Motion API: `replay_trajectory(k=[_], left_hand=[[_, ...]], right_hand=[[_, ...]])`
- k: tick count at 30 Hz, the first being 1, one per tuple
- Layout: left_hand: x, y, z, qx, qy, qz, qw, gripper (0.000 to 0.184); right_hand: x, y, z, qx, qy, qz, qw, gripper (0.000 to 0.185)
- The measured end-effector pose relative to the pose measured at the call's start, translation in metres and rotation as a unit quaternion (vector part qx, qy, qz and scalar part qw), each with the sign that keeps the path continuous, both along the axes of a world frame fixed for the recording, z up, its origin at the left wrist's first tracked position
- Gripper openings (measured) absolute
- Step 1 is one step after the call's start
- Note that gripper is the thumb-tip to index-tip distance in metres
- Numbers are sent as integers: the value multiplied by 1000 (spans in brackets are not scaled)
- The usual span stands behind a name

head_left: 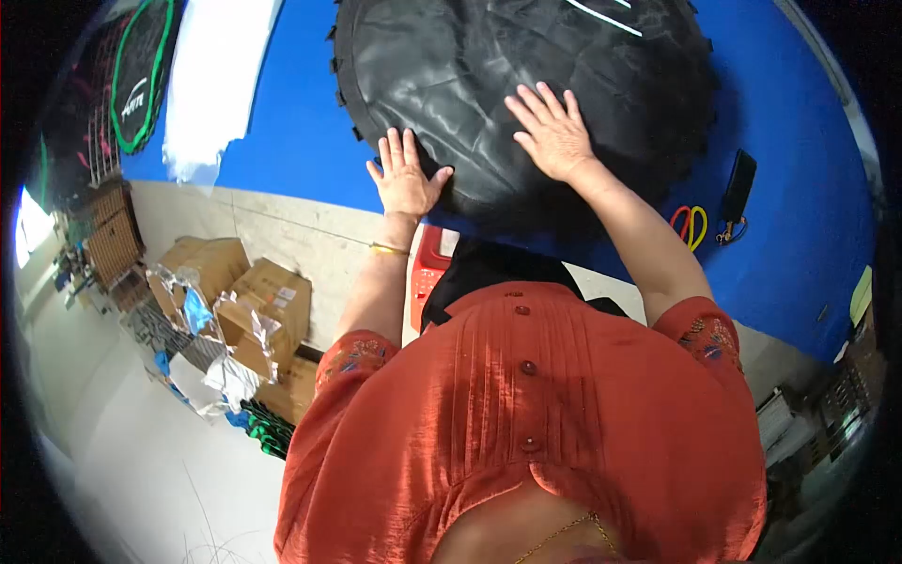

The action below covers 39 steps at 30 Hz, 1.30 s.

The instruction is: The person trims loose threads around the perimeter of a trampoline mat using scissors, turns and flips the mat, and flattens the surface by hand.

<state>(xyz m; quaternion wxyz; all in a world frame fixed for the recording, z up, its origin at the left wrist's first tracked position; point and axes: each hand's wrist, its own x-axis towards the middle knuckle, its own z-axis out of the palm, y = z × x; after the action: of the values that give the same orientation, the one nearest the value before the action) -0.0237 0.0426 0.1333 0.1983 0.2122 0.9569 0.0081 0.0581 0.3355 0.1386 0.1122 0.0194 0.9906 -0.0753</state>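
Note:
A large round black sheet point(470, 122), glossy and wrinkled with small tabs around its rim, lies on the blue table. White lines mark its far right part. My left hand point(408, 179) rests flat near its front left edge, fingers spread. Further right and a bit farther away, my right hand point(554, 133) presses flat on the same sheet, its fingers apart. Neither hand grips anything. To the right of the sheet are scissors point(693, 226) with red and yellow handles; their blades are hard to see. Beside them lies a dark phone-like object point(739, 184) with a small strap.
The blue table point(301, 141) has its front edge close to my body. White sheeting point(211, 85) lies at the left. Cardboard boxes point(272, 301) stand on the floor at left. A red stool point(427, 277) is under the table edge. A green-edged black piece point(141, 80) is far left.

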Motion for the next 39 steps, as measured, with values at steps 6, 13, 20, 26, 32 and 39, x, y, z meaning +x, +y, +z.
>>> replay_trajectory(k=[6, 13, 20, 26, 32, 39], left_hand=[[-8, 4, 9, 1, -88, 44, 995, 130], [-11, 5, 11, -28, -107, 40, 993, 139], [-12, 7, 16, -27, -113, 41, 992, 139], [-14, 3, 13, -8, -95, 28, 995, 139], [-14, 4, 22, -21, -116, -22, 993, 137], [-68, -50, -4, 5, -197, -255, 947, 122]], right_hand=[[51, 61, -1, 44, 12, -57, 997, 73], [113, 98, 16, 16, -13, -76, 997, 96], [107, 93, 19, 13, -112, -123, 986, 109], [91, 79, 31, -10, -145, -172, 974, 111], [84, 62, 52, -52, -213, -270, 938, 108], [86, 44, 34, -7, -204, -341, 918, 116]])
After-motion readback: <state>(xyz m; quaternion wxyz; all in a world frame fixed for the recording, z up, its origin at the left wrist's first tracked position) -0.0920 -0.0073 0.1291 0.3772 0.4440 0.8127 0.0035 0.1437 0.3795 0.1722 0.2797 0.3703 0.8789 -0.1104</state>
